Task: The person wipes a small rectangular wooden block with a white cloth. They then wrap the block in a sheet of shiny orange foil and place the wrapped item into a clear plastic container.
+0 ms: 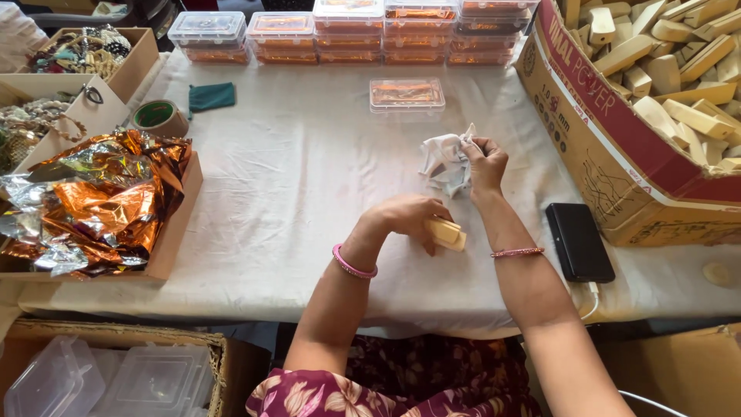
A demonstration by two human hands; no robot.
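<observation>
Over the white cloth [293,177], left hand [407,216] gripping pale block [448,233], right hand [485,161] pinching crumpled paper [446,162].

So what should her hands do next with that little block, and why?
Probably bring the left hand and its pale block over to the crumpled white cloth that the right hand lifts off the table, since the two sit apart.

A small packing workshop; a cloth-covered table [309,201] carries stacked clear plastic boxes [347,31], a cardboard carton of pale wooden blocks [679,62], crumpled orange foil [93,201], a tape roll [158,116]; trays of beaded jewellery [81,50].
</observation>
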